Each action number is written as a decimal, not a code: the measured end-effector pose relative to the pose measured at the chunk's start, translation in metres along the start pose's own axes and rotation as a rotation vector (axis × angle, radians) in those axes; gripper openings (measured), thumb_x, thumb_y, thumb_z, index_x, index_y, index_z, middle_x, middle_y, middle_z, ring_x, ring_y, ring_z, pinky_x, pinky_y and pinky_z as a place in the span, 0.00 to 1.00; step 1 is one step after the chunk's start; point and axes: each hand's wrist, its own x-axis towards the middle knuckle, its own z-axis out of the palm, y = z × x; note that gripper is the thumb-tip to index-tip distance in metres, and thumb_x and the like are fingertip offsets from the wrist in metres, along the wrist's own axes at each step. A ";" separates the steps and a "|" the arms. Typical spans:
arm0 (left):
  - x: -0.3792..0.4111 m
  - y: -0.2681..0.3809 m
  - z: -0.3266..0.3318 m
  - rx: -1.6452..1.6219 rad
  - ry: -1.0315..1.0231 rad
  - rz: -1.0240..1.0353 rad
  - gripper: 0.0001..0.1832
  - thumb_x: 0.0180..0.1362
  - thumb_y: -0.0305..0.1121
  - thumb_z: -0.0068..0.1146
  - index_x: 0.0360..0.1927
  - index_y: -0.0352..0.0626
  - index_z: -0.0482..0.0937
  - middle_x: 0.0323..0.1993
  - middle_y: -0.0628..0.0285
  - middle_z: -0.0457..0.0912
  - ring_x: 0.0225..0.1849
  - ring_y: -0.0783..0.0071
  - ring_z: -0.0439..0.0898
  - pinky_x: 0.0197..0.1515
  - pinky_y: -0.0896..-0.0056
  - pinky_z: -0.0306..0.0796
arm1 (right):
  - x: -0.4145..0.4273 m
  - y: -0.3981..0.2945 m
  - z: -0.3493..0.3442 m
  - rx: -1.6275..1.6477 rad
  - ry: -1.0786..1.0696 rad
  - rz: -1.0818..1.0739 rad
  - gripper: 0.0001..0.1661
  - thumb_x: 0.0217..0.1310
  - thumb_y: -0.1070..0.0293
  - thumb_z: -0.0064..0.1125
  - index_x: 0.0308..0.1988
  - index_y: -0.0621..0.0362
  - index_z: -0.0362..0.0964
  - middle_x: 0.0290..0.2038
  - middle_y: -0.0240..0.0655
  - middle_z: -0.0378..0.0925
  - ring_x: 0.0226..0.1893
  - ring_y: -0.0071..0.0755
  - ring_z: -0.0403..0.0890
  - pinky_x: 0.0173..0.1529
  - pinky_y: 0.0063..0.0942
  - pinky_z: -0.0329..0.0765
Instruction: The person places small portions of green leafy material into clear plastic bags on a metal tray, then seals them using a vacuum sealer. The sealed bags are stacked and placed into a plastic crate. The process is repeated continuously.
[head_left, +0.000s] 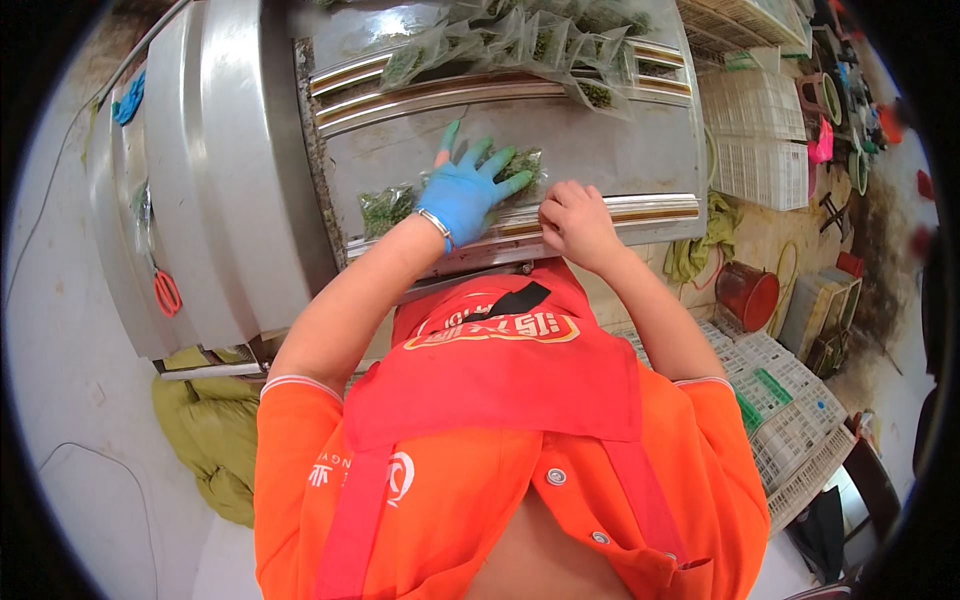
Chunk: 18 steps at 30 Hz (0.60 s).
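My left hand (466, 191), in a blue glove with green-stained fingertips, lies with its fingers spread on a clear plastic bag of green produce (531, 161). The bag rests by the near sealing bar (652, 210) of a stainless steel packing machine, which looks like a vacuum sealer. At the near bar, my bare right hand (574, 217) has its fingers curled by the bag's near edge; whether they pinch it is hidden. A second filled bag (384, 211) lies left of my gloved hand. Several more filled bags (525, 45) lie across the far sealing bars (442, 94).
A large steel lid (232, 165) stands at the left, with red-handled scissors (166, 292) and a blue glove (129, 99) on it. White plastic crates (757, 169) are stacked at the right. A red bucket (746, 294) and more crates (787, 420) stand on the floor.
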 end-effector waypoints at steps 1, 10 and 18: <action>-0.001 0.001 0.004 -0.001 0.016 -0.009 0.31 0.55 0.39 0.60 0.65 0.73 0.72 0.69 0.62 0.69 0.70 0.54 0.67 0.72 0.26 0.38 | -0.002 0.000 0.000 0.014 0.012 0.008 0.08 0.50 0.68 0.64 0.33 0.52 0.74 0.36 0.32 0.73 0.44 0.41 0.76 0.44 0.38 0.69; 0.004 -0.004 -0.011 -0.036 -0.061 0.001 0.38 0.52 0.43 0.65 0.69 0.75 0.68 0.69 0.63 0.69 0.70 0.53 0.65 0.73 0.28 0.39 | 0.018 -0.002 -0.006 0.207 -0.421 0.307 0.18 0.46 0.62 0.71 0.38 0.51 0.73 0.38 0.34 0.76 0.48 0.45 0.76 0.46 0.43 0.70; 0.002 -0.009 -0.003 0.029 -0.069 0.010 0.43 0.47 0.45 0.68 0.70 0.76 0.65 0.70 0.63 0.68 0.72 0.51 0.63 0.74 0.28 0.38 | 0.005 -0.016 -0.002 0.084 0.140 0.062 0.12 0.48 0.64 0.68 0.33 0.53 0.73 0.36 0.33 0.74 0.44 0.42 0.75 0.45 0.39 0.70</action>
